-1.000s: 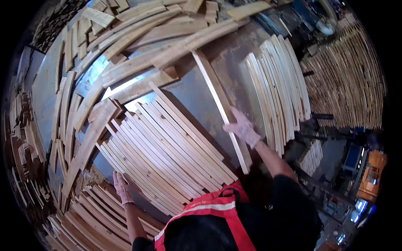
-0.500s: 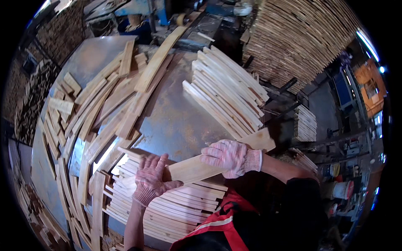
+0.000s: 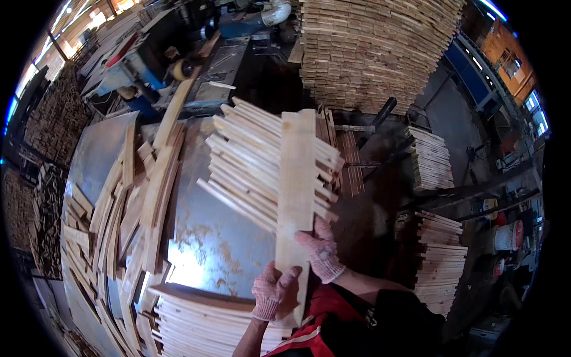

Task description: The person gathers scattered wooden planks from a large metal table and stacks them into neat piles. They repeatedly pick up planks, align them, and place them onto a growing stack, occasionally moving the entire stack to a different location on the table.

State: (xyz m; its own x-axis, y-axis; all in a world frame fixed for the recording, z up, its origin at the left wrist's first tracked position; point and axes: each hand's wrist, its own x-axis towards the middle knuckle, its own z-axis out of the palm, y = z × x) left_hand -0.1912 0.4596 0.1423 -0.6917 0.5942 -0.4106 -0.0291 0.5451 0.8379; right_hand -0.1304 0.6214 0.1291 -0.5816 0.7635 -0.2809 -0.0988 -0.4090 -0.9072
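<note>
A long pale wooden plank stretches away from my body, its near end low by my apron. My left hand, in a pinkish knitted glove, grips the plank's left edge near that end, thumb across the face. On the opposite edge and a little farther up, my gloved right hand is closed round it. Behind the plank's far half lies a stack of narrow pale strips on the metal table, partly hidden by it. Another row of strips lies close to my left forearm.
Loose boards are heaped over the table's left side. A blue machine stands beyond the far edge. At the back rises a tall wall of stacked timber. More strip piles and a white bucket are at the right.
The plank has swung from lying crosswise to pointing away from me. My left hand has moved right, to its near end, and my right hand has shifted its hold. The view has turned.
</note>
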